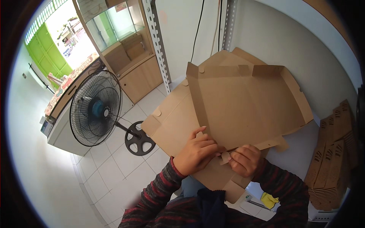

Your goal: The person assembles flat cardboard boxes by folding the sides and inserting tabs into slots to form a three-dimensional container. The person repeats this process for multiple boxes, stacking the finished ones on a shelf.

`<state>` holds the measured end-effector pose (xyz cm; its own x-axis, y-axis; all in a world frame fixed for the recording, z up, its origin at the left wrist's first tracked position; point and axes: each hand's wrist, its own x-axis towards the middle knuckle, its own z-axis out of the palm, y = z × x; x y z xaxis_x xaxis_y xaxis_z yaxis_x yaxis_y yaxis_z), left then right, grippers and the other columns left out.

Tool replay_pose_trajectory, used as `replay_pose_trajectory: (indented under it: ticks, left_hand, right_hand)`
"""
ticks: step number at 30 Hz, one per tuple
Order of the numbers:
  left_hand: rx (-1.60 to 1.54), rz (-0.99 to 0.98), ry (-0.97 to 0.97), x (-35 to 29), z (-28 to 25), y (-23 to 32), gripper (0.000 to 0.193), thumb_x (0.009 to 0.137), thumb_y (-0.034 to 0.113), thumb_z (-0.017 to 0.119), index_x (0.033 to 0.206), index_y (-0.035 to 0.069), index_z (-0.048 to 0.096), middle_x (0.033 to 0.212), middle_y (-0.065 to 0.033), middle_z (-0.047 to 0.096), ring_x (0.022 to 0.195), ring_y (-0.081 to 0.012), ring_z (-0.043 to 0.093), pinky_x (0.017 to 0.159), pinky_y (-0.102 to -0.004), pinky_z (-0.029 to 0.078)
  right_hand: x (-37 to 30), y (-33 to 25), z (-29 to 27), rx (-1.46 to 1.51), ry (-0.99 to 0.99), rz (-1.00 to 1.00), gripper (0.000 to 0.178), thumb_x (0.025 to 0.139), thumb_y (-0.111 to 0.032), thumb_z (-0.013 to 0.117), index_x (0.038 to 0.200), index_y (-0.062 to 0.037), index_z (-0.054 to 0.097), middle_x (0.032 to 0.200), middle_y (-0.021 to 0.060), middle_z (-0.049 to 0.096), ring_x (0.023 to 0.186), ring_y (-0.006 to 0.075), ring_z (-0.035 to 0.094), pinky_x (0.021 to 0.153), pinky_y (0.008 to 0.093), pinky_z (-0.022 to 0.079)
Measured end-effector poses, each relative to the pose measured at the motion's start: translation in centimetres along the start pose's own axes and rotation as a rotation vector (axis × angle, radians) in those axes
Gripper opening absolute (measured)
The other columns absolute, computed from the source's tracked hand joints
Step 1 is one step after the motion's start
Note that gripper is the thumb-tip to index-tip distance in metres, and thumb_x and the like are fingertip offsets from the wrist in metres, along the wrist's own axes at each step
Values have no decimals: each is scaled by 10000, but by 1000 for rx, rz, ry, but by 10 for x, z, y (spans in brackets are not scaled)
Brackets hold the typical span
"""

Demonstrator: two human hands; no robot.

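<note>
A brown cardboard box (247,98), partly folded with its side walls raised, lies open in front of me. My left hand (199,151) is closed at its near left corner, fingers pinching the cardboard edge. Close beside it, my right hand (245,160) curls its fingers round a small flap at the near wall. The fingertips of both hands nearly meet there. Beneath the box spread flat, unfolded cardboard sheets (167,117), which stick out to the left, behind and toward my lap.
Stacked folded cardboard boxes (329,163) stand at the right by the wall. On the left is a black standing fan (97,108) on a tiled floor. Behind it stands a wooden cabinet with glass (140,79). A yellow cloth (269,200) lies low at the right.
</note>
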<state>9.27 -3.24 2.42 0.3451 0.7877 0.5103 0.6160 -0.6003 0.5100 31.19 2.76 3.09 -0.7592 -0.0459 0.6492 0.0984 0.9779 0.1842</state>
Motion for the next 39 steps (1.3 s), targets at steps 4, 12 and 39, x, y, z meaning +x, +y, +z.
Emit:
replay_pose_trajectory:
  ticks: [4,12,39]
  left_hand:
    - [-4,-28,-7,-3,1,1,200,789,96,709,984,133,689,859,23,671,931,-172,609,1086,-462,266]
    - [-39,-30,20,-5,0,0,200,774,82,720,969,120,689,814,16,643,835,-180,597,1077,-474,286]
    - [-60,-20,-84,-4,-14,6,246,802,121,708,1045,128,674,815,6,640,902,-190,601,1103,-502,250]
  right_hand:
    - [-2,0,1,-8,5,-3,112,704,-74,663,728,-79,554,773,48,612,734,183,608,614,288,497]
    - [-2,-2,-1,-31,19,-18,128,696,-72,658,702,-90,531,765,31,609,738,173,606,602,277,489]
    - [5,-6,1,-15,25,27,102,703,-40,706,765,-20,628,826,75,634,752,195,625,603,317,503]
